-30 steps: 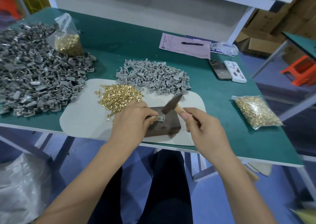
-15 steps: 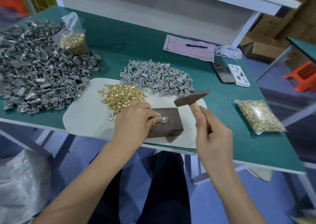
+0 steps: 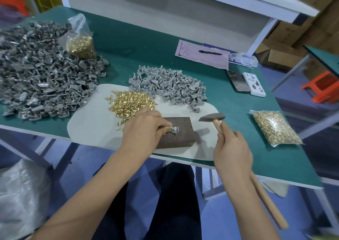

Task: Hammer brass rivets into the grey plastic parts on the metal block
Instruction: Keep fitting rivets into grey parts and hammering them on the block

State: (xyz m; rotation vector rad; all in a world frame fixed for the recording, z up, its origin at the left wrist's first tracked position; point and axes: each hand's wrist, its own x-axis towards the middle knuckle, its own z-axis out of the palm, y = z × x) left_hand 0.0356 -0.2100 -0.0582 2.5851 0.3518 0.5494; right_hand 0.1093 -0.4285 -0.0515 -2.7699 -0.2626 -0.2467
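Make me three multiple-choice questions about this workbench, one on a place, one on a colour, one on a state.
1. Where is the loose rivet pile?
A. on the pale mat
B. on the phone
C. on the shelf

2. What colour is the tabletop?
A. red
B. green
C. yellow

3. What is the right hand doing?
A. lying flat
B. holding a pen
C. gripping the hammer

Answers: 1 A, rivets lie on the mat behind the left hand. 2 B, bare surface is green. 3 C, fingers wrap the wooden handle.

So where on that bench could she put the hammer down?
Bare green top between the rivet bag and the paper, or between the block and right bag. The left is crowded with grey parts.
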